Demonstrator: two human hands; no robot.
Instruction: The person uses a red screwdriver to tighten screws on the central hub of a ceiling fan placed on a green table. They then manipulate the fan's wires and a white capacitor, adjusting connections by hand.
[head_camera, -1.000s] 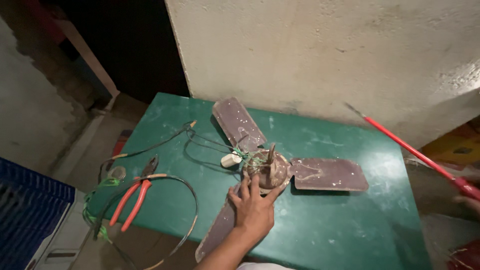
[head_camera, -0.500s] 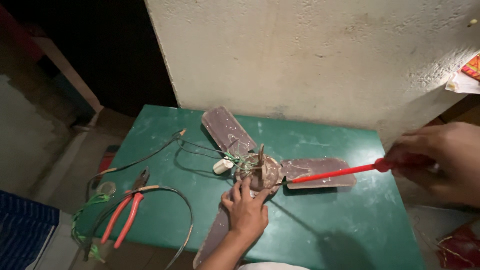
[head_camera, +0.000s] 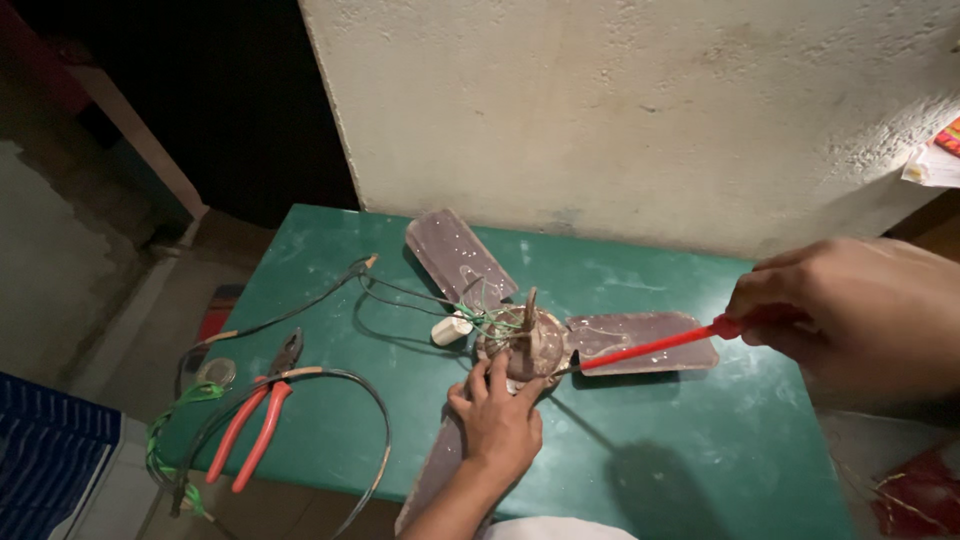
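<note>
Head view: left hand spread flat, fingertips pressing the brown fan hub mid green table | right hand closed around a red screwdriver, tip at the hub | red-handled pliers lying left | pale paper with red patch at right edge

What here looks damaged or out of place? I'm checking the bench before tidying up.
The brown fan lies off its mount on the green table, blades dusty, with loose wires trailing from its hub. Red-handled pliers and tangled cable overhang the table's edge.
</note>
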